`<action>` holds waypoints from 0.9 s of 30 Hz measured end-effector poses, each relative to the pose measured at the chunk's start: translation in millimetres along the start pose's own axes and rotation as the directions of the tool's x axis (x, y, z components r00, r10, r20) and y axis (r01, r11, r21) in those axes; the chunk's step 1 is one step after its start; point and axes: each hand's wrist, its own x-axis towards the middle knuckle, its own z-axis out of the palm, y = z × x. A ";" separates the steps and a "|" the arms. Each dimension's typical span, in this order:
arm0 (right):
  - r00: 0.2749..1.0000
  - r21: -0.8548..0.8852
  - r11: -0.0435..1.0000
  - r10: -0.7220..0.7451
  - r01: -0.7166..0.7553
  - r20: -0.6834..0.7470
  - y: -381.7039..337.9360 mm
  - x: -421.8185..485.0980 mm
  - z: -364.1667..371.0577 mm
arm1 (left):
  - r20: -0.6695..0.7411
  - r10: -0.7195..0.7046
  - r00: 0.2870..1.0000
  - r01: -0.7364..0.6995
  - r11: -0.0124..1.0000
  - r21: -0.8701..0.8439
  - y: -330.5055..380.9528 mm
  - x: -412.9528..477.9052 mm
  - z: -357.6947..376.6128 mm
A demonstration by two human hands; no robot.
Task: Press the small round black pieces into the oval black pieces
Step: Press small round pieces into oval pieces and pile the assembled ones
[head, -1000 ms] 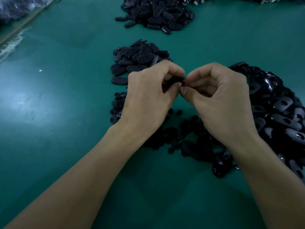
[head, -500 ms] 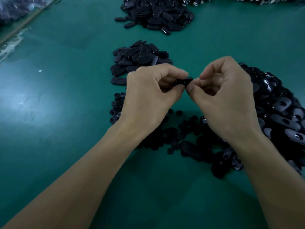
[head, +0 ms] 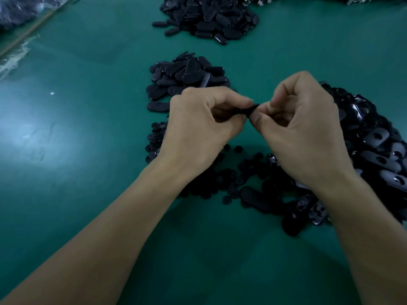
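Compared with a second ago, the right hand (head: 308, 133) has rolled its knuckles up toward the far side, and the spot where the hands meet sits slightly further right. I see two hands, both curled, meeting fingertip to fingertip above the green table (head: 88, 128). The left hand (head: 198, 128) pinches one black oval piece (head: 251, 109) between thumb and forefinger, and the right hand pinches that piece's right end. Whether a round piece sits in it, I cannot tell.

I count three heaps of ovals: the far heap (head: 209, 16), the middle heap (head: 187, 78) just beyond the left hand, and the glossy right heap (head: 374, 139), partly behind the right hand. One scatter of small round pieces (head: 231, 175) lies near, under and between the wrists; each lot is too many to count. One plastic bag (head: 19, 9) lies at the far left.
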 end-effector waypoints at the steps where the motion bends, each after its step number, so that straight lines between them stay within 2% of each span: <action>1: 1.000 -0.030 0.999 -0.021 0.021 -0.006 -0.8 -0.7 0.4 | 0.003 -0.001 1.000 0.001 1.000 0.008 -0.5 0.0 -0.1; 5: 0.993 -0.180 0.978 -0.110 0.102 -0.033 -5.1 -4.9 4.2 | 0.002 0.018 1.000 -0.018 0.997 0.081 -0.7 -0.5 1.5; 10: 0.991 -0.246 0.962 -0.131 0.120 -0.027 -6.8 -6.4 10.4 | -0.022 0.062 0.998 -0.058 0.987 0.149 -1.6 -0.4 2.8; 12: 0.992 -0.216 0.971 -0.119 0.107 -0.045 -5.4 -5.5 10.3 | -0.014 0.014 1.000 -0.012 0.995 0.102 -1.3 0.7 1.8; 15: 0.995 -0.075 0.996 -0.046 0.040 -0.084 -2.3 -2.8 9.0 | 0.021 -0.058 0.998 0.058 0.998 0.020 -0.9 2.9 -0.5; 19: 0.995 0.048 0.999 0.026 -0.022 -0.092 1.0 -0.5 7.8 | 0.028 -0.055 0.998 0.056 0.998 -0.014 0.5 3.1 -0.8; 27: 0.977 -0.013 0.998 0.051 -0.055 -0.207 -0.3 -4.0 13.1 | -0.010 -0.002 1.000 0.003 0.999 0.040 -0.3 0.2 5.0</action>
